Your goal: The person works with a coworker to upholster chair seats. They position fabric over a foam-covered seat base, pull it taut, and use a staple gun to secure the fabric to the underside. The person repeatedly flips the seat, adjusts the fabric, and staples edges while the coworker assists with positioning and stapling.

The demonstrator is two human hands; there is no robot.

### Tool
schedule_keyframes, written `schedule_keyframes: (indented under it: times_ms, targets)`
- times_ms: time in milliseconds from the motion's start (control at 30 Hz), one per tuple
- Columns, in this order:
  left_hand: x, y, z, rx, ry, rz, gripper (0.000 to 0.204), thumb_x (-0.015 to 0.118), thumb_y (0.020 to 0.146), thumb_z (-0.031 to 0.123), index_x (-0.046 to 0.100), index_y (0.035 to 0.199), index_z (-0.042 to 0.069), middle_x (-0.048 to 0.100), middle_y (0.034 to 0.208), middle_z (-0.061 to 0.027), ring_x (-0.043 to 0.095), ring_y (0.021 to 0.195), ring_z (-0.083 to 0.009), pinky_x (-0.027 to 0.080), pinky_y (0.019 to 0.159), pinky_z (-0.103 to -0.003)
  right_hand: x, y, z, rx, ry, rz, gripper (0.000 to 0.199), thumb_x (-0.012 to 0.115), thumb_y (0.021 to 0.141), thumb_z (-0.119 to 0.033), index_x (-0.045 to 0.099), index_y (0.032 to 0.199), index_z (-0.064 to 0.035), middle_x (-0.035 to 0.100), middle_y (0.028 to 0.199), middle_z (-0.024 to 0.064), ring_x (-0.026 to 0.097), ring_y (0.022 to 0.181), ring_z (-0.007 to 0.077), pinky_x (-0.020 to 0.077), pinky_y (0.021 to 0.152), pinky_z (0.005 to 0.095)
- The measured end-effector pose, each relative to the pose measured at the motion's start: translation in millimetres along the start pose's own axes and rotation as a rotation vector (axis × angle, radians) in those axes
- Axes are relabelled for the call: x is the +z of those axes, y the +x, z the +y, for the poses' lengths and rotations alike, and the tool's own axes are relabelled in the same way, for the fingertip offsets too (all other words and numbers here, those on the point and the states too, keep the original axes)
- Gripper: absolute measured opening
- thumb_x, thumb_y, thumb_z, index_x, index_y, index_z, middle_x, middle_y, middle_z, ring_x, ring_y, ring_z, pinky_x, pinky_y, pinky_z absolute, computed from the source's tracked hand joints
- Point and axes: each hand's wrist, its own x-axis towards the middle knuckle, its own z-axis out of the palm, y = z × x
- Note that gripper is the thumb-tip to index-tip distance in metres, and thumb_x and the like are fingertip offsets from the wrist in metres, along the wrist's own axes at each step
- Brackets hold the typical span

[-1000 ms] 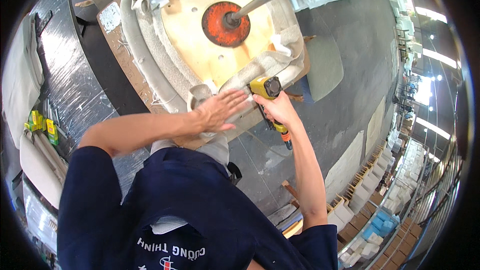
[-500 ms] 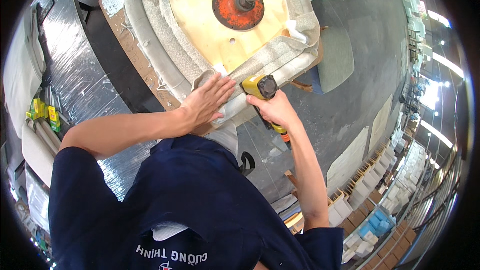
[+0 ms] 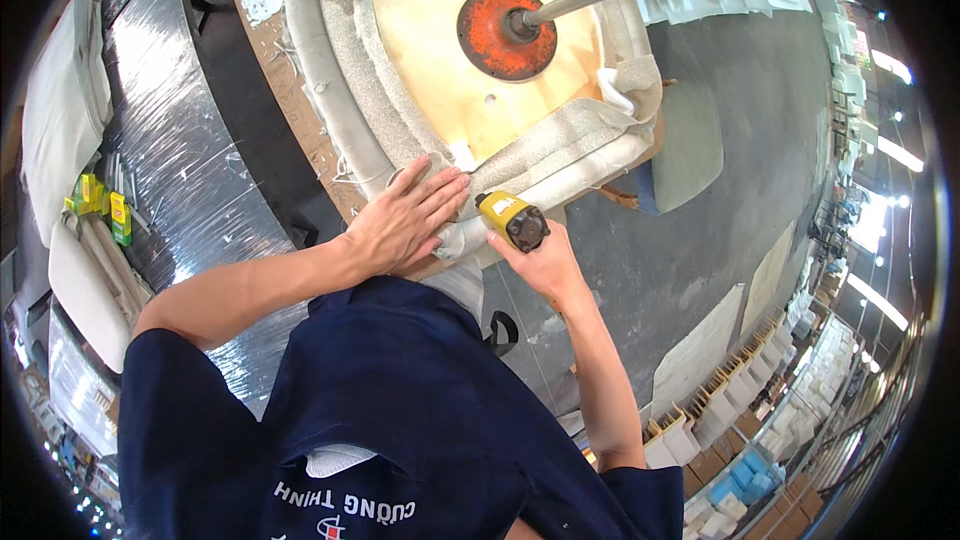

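Left hand (image 3: 402, 215) was laid palm down, fingers straight and slightly parted, on beige fabric (image 3: 560, 146) at the near corner of the wooden panel (image 3: 430, 60). Yellow power tool (image 3: 507, 214), just beside it, was gripped by the right hand (image 3: 545, 262), thumb pointed forward; nose contact could not be told.

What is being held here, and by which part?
The right hand holds a yellow staple gun by its handle, mostly hidden; the left hand rests on beige fabric.
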Motion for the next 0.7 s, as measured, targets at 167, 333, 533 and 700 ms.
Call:
schedule_keyframes:
  times_ms: [167, 333, 533, 700]
  targets:
    - [17, -16, -20, 0.066, -0.284, 0.169, 0.078, 0.064, 0.093, 0.031, 0.038, 0.160, 0.001, 0.035, 0.171, -0.0139, 0.030, 0.160, -0.0287, 0.023, 0.131, -0.049, 7, 2, -23, 0.039, -0.149, -0.018, 0.032, 0.080, 0.088, -0.031, 0.075, 0.092, 0.0008, 0.073, 0.081, 0.0233, 0.071, 0.082, 0.0461, 0.0563, 0.074, 0.0495]
    - [15, -17, -22, 0.083, -0.533, 0.302, 0.071, 0.059, 0.083, 0.009, 0.049, 0.152, -0.002, 0.047, 0.162, -0.0206, 0.041, 0.154, -0.0361, 0.032, 0.127, -0.049, 15, 9, -29, 0.048, -0.436, -0.027, 0.038, 0.083, 0.079, -0.033, 0.075, 0.092, 0.0014, 0.074, 0.084, 0.0259, 0.073, 0.083, 0.0466, 0.0592, 0.078, 0.0494]
    - [-12, 33, -17, -0.044, -0.475, 0.442, 0.059, 0.050, 0.093, 0.013, 0.053, 0.151, 0.003, 0.050, 0.162, -0.0152, 0.035, 0.156, -0.0384, 0.021, 0.130, -0.056, 32, -49, 64, -0.216, 0.066, 0.287, 0.033, 0.085, 0.078, -0.018, 0.072, 0.104, -0.0022, 0.075, 0.090, 0.0200, 0.073, 0.079, 0.0413, 0.0570, 0.071, 0.0435]
    - [0, 147, 25, 0.278, 0.025, 0.186, 0.062, 0.057, 0.098, 0.028, 0.049, 0.158, 0.012, 0.050, 0.163, 0.0004, 0.025, 0.162, -0.0299, 0.010, 0.132, -0.060, 60, -82, 118, -0.266, 0.140, 0.296, 0.046, 0.085, 0.078, -0.018, 0.070, 0.120, -0.0064, 0.074, 0.092, 0.0189, 0.072, 0.077, 0.0368, 0.0547, 0.068, 0.0414]
